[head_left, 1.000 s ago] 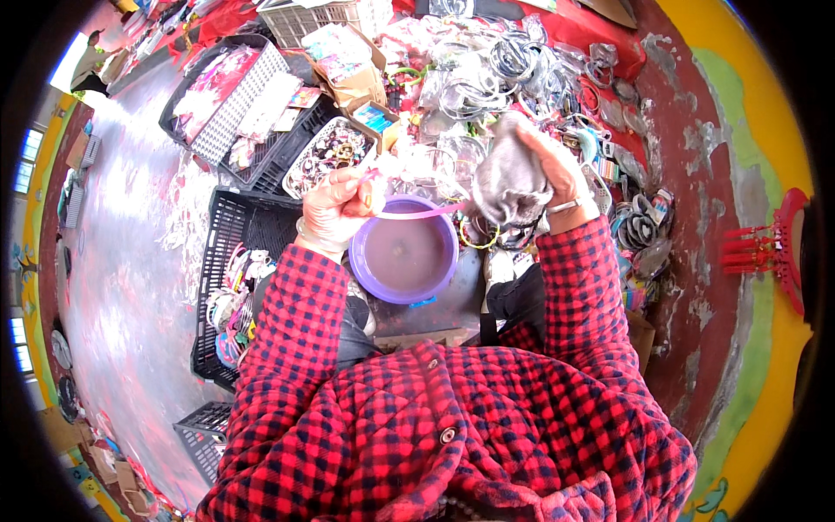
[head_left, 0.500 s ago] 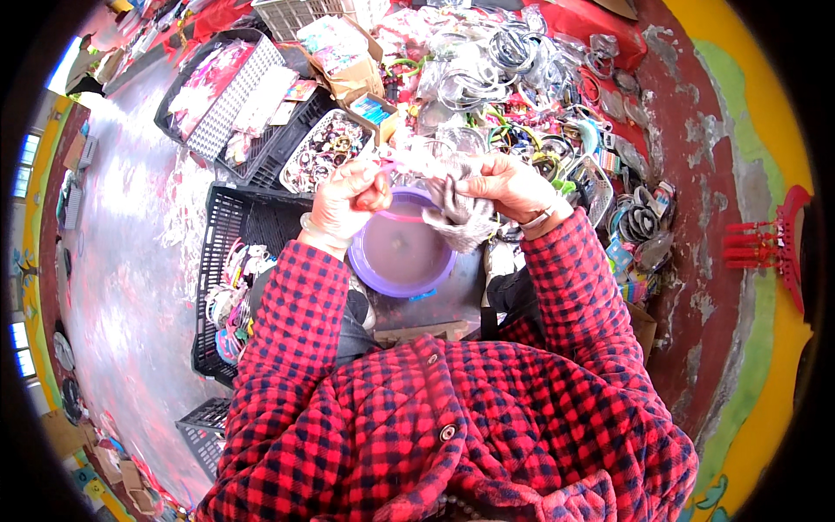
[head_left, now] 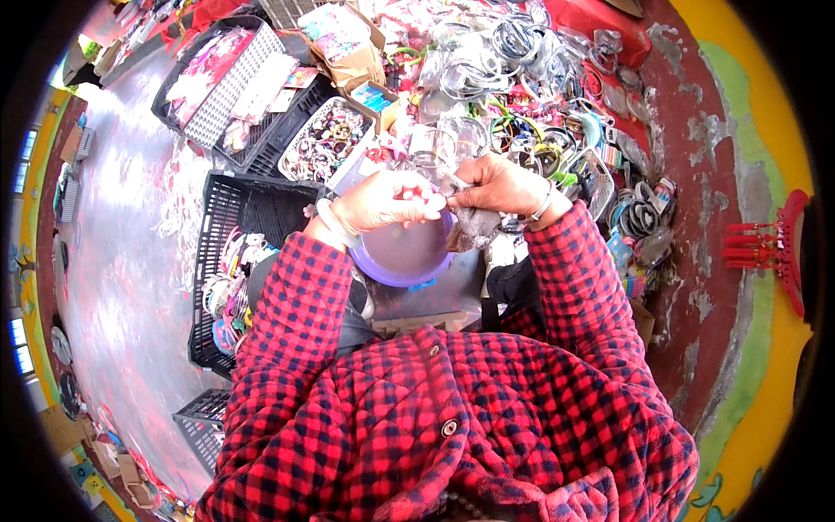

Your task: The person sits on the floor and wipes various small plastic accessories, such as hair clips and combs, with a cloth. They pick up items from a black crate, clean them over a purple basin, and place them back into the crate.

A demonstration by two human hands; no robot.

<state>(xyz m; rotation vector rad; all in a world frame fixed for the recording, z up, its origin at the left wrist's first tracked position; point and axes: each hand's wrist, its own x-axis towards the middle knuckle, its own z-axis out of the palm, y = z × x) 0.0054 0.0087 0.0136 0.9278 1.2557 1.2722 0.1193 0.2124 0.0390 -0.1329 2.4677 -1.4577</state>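
Right hand (head_left: 497, 188): fingers clamped on crumpled grey cloth (head_left: 475, 230) | Left hand (head_left: 383, 204): fingers' hold, cannot tell | Round purple plastic basin (head_left: 398, 277), mid-frame

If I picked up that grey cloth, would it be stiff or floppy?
Probably floppy: the grey cloth bunches and sags below the right hand. It's likely light, since a pinch seems enough to hold it. It probably wouldn't roll, being crumpled.

Here's my left head camera, fisheye-wide, peering steeply down, close over my hands (head_left: 383, 206), my checked jacket (head_left: 374, 418) filling the foreground!
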